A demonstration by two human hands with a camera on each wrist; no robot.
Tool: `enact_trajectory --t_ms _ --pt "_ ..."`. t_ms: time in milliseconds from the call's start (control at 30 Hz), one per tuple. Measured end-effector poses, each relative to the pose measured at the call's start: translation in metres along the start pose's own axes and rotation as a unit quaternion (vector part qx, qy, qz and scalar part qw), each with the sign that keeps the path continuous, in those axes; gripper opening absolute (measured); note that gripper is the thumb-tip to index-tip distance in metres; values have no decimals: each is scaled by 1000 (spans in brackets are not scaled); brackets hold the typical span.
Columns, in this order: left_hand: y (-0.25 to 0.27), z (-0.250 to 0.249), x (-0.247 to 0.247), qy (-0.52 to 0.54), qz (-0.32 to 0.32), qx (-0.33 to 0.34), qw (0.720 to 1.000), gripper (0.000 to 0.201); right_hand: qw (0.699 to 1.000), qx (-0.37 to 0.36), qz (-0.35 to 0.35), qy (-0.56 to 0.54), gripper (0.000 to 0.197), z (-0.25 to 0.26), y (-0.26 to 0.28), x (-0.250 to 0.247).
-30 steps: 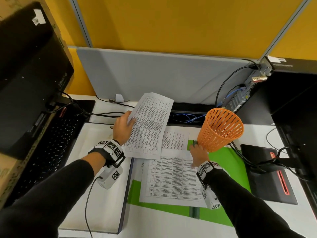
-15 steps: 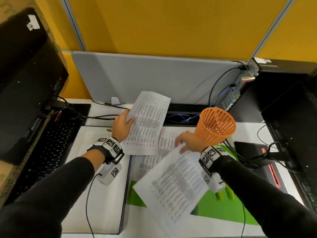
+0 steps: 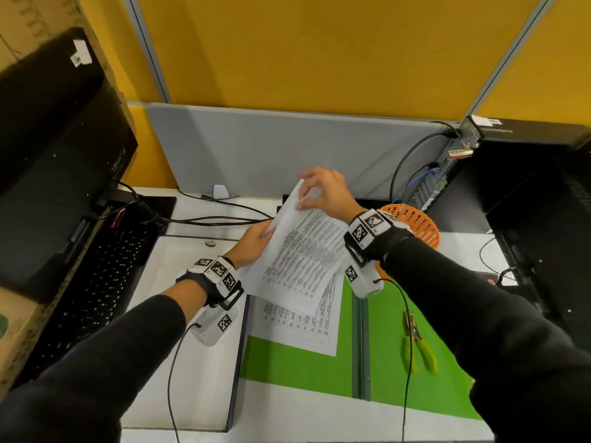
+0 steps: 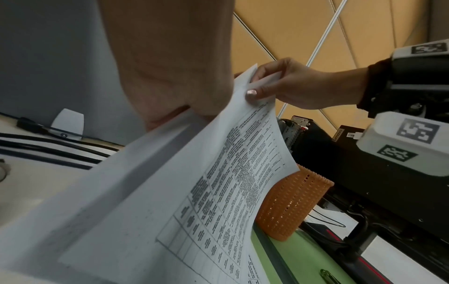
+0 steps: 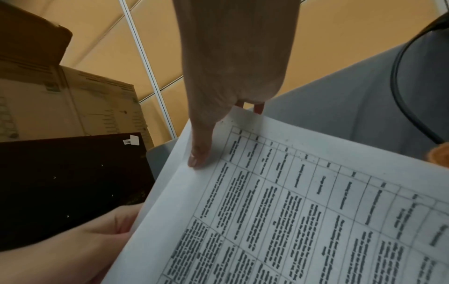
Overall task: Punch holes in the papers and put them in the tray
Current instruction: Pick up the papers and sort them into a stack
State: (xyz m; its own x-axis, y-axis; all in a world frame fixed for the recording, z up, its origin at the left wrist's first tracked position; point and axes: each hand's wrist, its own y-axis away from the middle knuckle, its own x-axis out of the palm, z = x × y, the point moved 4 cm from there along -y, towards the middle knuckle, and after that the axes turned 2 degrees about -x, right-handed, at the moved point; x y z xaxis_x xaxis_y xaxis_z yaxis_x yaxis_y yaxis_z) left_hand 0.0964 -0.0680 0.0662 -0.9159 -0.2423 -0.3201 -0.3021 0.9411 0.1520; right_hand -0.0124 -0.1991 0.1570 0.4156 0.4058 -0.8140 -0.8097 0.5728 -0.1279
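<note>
Two printed sheets (image 3: 300, 257) are held together, tilted above the desk. My left hand (image 3: 263, 231) grips their left edge, thumb on top. My right hand (image 3: 307, 195) pinches their top corner, thumb on the printed side (image 5: 199, 153). The left wrist view shows the same sheets (image 4: 218, 201) with the right hand (image 4: 267, 86) at the top corner. Another printed sheet (image 3: 303, 330) lies flat on the green folder (image 3: 287, 366). A yellow-handled plier punch (image 3: 419, 343) lies on the folder's right half. The white tray (image 3: 153, 314) sits on the left, under my left wrist.
An orange mesh basket (image 3: 419, 225) stands behind my right wrist. A black keyboard (image 3: 89, 282) and a monitor (image 3: 48, 155) are on the left, and a computer tower (image 3: 527, 203) on the right. Cables (image 3: 217, 219) run along the back by the grey partition.
My right hand lifted a sheet off the green folder and brought it up against the sheet in my left hand. Both hands now hold the sheets together.
</note>
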Motion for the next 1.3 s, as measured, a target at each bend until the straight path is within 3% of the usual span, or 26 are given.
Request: enact_trajectory --t_ms 200,267,367,467,700,833,900,1000,1100,1200,1300 --pt "9 -13 1 113 2 -17 993 36 1000 12 -7 11 20 11 -6 -2" --pt "10 -17 3 101 -12 12 995 27 1000 -5 -26 -11 29 16 -4 -1" --pt "8 -19 5 85 -41 30 995 40 997 -12 -51 -52 47 24 -1 2" --pt "6 -19 7 74 -69 34 994 33 998 -8 -42 -49 59 25 1 5" --pt "8 -7 -4 101 -102 6 990 32 999 48 13 -15 49 -11 13 -1" --pt "9 0 -16 127 -128 4 984 35 990 123 -5 -61 43 -51 37 -12" --pt "7 2 -19 135 -133 1 982 36 973 155 -50 -165 41 -66 52 -14" --pt "4 4 -19 142 -134 0 981 36 909 225 -116 -331 45 -86 72 0" --pt "2 3 -15 154 -136 -4 979 34 863 258 -117 -418 49 -95 86 25" --pt "-1 -2 -12 160 -152 0 975 33 846 264 -121 -447 42 -89 92 42" --pt "-4 -9 -9 147 -179 33 972 33 842 253 -182 -441 36 -81 92 44"
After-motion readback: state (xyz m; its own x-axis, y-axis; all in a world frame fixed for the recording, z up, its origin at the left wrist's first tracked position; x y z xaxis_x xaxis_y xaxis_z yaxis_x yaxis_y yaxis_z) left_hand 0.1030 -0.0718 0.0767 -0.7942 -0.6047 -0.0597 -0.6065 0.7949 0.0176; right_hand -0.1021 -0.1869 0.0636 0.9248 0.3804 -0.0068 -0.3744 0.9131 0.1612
